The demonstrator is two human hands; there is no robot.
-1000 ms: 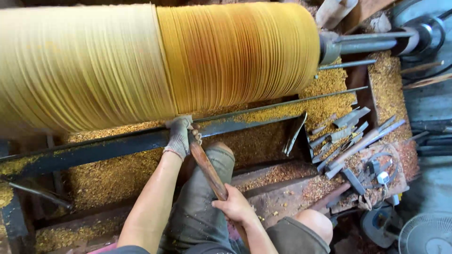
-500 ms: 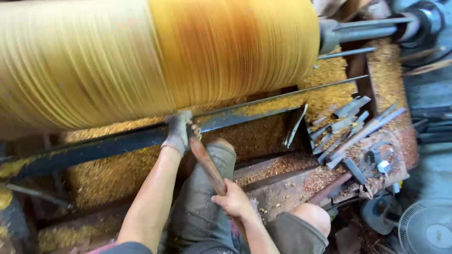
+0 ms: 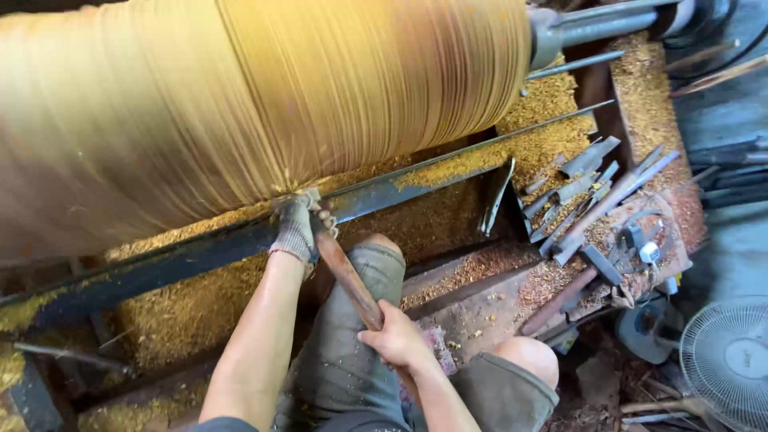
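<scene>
Long wooden-handled turning chisel (image 3: 346, 276) pointing up-left toward big yellow wooden cylinder (image 3: 256, 104); gloved left hand (image 3: 298, 228) fingers curling over tip end, right hand (image 3: 396, 340) fingers gripping handle butt.

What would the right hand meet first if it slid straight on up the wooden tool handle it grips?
Likely the gloved left hand, which clamps the same tool handle at the steel tool rest. The right hand points along the handle towards it; just beyond is the spinning wooden log.

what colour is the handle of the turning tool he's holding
Reddish-brown wood, worn darker in spots. The tool handle shows best in the head view, running between the gloved left hand and bare right hand.
</scene>
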